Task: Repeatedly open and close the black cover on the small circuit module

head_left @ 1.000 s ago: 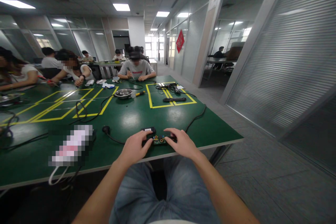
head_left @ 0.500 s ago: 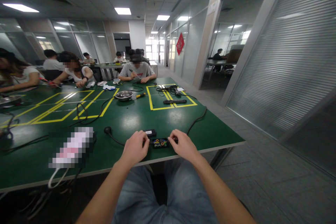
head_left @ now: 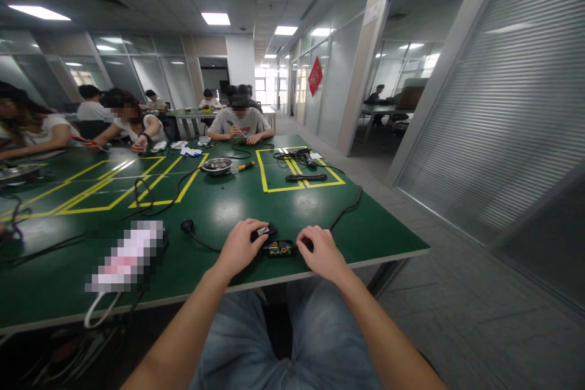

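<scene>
An opened black power adapter (head_left: pixel 280 248) lies near the front edge of the green table, its circuit board and coils facing up. Just behind its left end is a black cover (head_left: pixel 271 230) with a white label, and my left hand (head_left: pixel 243 246) has its thumb and fingers closed around it. My right hand (head_left: pixel 322 250) is curled at the adapter's right end, fingertips pinching there; the exact grip is partly hidden. A black cord with a plug (head_left: pixel 187 226) runs behind my left wrist. Another black cable (head_left: pixel 346 213) leads away behind my right hand.
A metal bowl (head_left: pixel 217 166) and a yellow-handled screwdriver (head_left: pixel 245 166) stand farther back. Yellow tape frames cables and a black bar (head_left: pixel 306 177). A blurred white object (head_left: pixel 128 258) lies at left. Across the table a co-worker (head_left: pixel 240 122) holds a tool; others sit at left.
My left hand has left the adapter's left end and moved up onto the labelled cover, which is now slightly tilted. The right hand stays at the adapter's right end.
</scene>
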Demonstrator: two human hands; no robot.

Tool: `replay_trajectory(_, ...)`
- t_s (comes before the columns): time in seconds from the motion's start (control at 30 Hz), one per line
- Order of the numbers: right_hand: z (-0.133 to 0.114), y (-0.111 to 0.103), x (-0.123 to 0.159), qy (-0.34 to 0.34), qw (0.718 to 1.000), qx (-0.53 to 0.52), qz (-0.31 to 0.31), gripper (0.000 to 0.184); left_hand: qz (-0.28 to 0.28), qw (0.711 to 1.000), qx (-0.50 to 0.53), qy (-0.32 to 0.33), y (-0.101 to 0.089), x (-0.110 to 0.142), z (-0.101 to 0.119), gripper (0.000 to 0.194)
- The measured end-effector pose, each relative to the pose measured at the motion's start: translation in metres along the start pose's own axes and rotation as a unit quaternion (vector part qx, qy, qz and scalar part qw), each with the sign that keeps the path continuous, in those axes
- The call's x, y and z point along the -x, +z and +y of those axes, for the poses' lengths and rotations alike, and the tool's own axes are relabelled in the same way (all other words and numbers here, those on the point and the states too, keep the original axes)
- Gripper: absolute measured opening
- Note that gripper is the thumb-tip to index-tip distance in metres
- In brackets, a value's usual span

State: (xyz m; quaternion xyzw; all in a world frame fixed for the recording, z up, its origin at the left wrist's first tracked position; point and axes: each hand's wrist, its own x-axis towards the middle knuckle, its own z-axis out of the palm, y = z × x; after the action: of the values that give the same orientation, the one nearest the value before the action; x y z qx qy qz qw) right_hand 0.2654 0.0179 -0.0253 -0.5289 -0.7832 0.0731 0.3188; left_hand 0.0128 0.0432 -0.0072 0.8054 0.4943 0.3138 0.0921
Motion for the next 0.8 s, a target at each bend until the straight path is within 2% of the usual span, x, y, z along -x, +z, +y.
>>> replay_trajectory(0.13, -0.001, -0.001, 0.001, -0.004, 1.000, 0.003, -0.002, 0.015, -0.011, 0.998, 0.035, 0.060, 0.001, 0.012, 0.014, 0.032)
replay_trajectory(0.3, -0.001, 0.000, 0.001, -0.004, 1.000, 0.003, 0.000, 0.015, -0.040, 0.993, 0.045, 0.106, 0.007, 0.022, 0.021, 0.027)
replay_trajectory(0.47, -0.001, 0.000, 0.000, -0.003, 1.000, 0.004, -0.003, 0.015, -0.036, 0.992, 0.049, 0.114, 0.007, 0.020, 0.020, 0.029)
replay_trajectory(0.8, 0.002, 0.003, -0.001, 0.008, 1.000, 0.003, -0.003, 0.016, -0.075, 0.991, 0.053, 0.093, 0.011, 0.014, 0.017, 0.030)
